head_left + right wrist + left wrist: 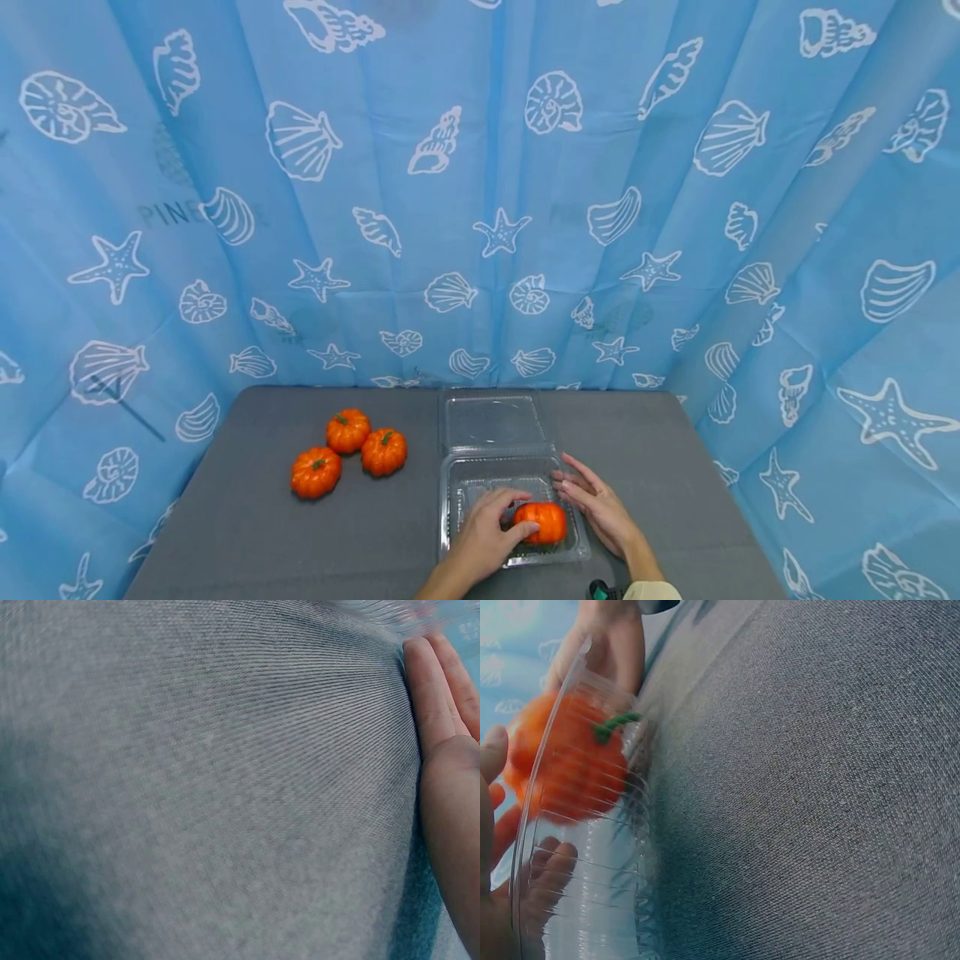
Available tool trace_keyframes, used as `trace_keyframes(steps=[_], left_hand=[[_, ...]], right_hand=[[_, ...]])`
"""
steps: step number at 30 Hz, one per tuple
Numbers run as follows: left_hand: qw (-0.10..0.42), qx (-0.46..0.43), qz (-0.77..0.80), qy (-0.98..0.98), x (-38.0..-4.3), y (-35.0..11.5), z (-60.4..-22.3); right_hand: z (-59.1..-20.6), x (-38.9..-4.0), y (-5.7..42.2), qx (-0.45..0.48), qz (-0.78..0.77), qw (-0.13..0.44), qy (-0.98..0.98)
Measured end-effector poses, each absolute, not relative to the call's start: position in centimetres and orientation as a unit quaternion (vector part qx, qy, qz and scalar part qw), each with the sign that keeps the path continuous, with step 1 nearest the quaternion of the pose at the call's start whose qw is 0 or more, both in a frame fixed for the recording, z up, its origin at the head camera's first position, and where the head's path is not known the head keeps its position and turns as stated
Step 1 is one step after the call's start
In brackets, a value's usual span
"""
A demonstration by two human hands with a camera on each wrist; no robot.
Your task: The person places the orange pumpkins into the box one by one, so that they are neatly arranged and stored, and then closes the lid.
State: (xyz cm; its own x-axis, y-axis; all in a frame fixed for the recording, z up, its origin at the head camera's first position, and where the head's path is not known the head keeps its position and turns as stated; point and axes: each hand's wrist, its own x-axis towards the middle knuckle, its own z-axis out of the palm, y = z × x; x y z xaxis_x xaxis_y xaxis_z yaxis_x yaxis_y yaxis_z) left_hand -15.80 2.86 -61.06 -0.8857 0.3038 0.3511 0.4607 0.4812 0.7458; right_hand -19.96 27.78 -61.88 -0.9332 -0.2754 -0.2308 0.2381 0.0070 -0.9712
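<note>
An orange toy pumpkin (547, 523) lies on its side in the front right part of a clear plastic clamshell box (446, 508). My left hand (483, 533) reaches over the box's left side and holds the pumpkin, thumb in front and fingers behind. Through the clear wall in the left wrist view, the pumpkin (566, 769) shows its green stem pointing toward the table. At the box's right wall, my right hand (606, 512) stands on edge with straight fingers (427, 686), holding nothing.
The box's lid (495, 421) is folded back flat behind it. On the left of the grey table (390, 533) sit three more orange pumpkins (315, 472), grouped closely. A blue shell-print curtain (465, 200) hangs along the table's back and sides.
</note>
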Motion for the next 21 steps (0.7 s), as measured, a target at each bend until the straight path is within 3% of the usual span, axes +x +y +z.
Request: trace_keyframes(steps=[4, 11, 21], left_hand=[[0.045, -0.225, -0.485, -0.844, -15.9, 2.8, -61.0], [0.019, -0.221, -0.468, -0.855, -15.9, 2.8, -60.5], [0.077, -0.243, -0.402, -0.88, -15.7, 3.0, -60.0]], right_hand=[[-61.9, -20.0, 27.8, -0.013, -0.701, 0.183, 0.689], [-61.9, -20.2, 27.8, -0.012, -0.7, 0.185, 0.69], [-61.9, -20.0, 27.9, -0.026, -0.697, 0.193, 0.69]])
